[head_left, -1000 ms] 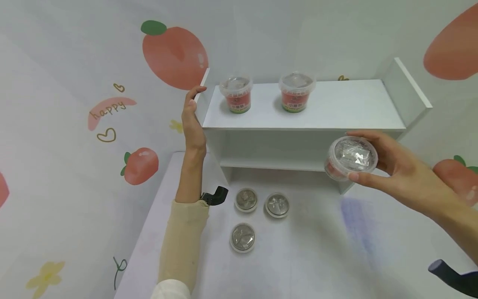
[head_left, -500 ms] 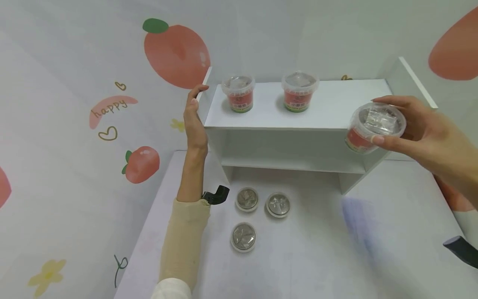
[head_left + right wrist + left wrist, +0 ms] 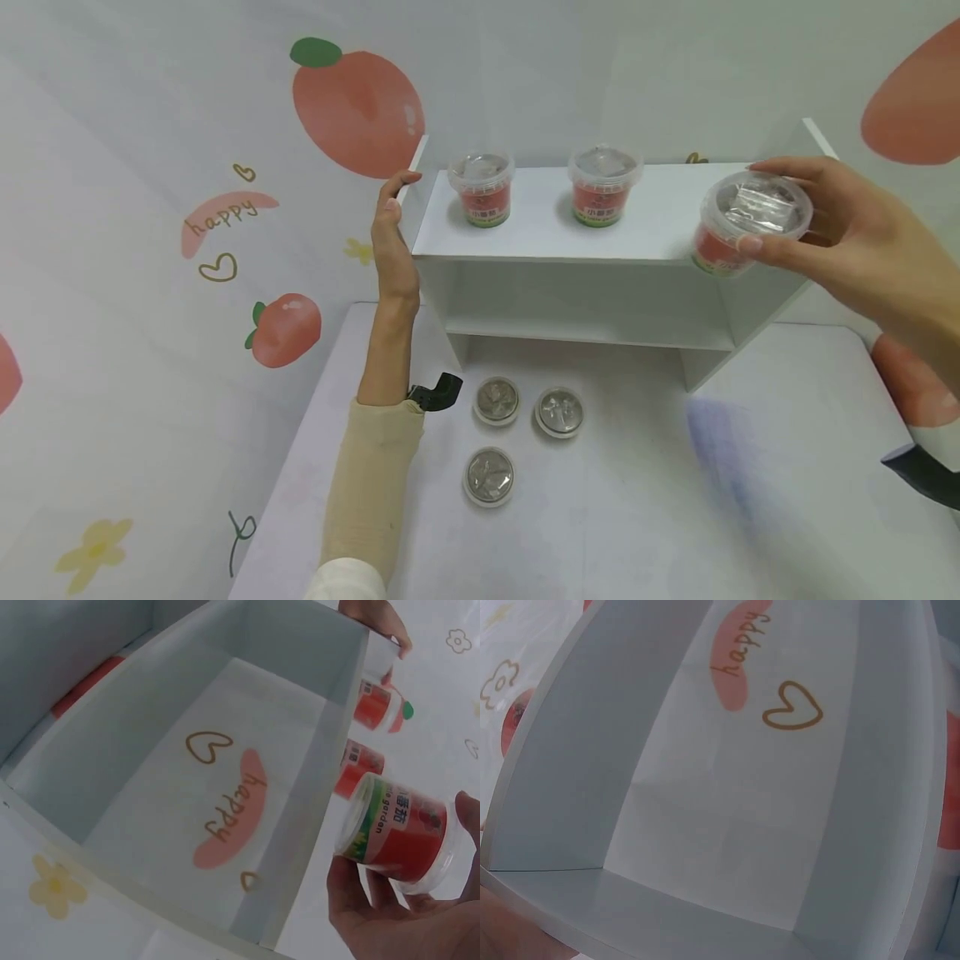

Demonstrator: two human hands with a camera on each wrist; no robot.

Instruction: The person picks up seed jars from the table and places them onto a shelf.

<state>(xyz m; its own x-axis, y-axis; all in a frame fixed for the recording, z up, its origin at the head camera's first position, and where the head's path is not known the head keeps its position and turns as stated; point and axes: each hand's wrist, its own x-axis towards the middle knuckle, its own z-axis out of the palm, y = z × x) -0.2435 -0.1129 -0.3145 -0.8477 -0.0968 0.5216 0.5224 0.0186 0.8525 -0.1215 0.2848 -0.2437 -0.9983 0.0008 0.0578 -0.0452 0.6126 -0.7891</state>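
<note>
My right hand holds a clear plastic cup with a red and green label and foil packing under its lid. In the head view its base overlaps the front edge of the top board, at the right end of a white shelf. The right wrist view has this cup between thumb and fingers, close to the board. My left hand grips the shelf's left side panel. Two matching cups stand upright on the top board, one at the left and another near the middle.
Below the shelf, three round containers with clear lids stand on the white table: rear left, rear right and front. A middle board spans the shelf. Behind it hangs a printed wall sheet.
My right hand has lifted the cup up and to the right, from in front of the shelf's lower opening to the top board's edge. The left hand keeps its grip.
</note>
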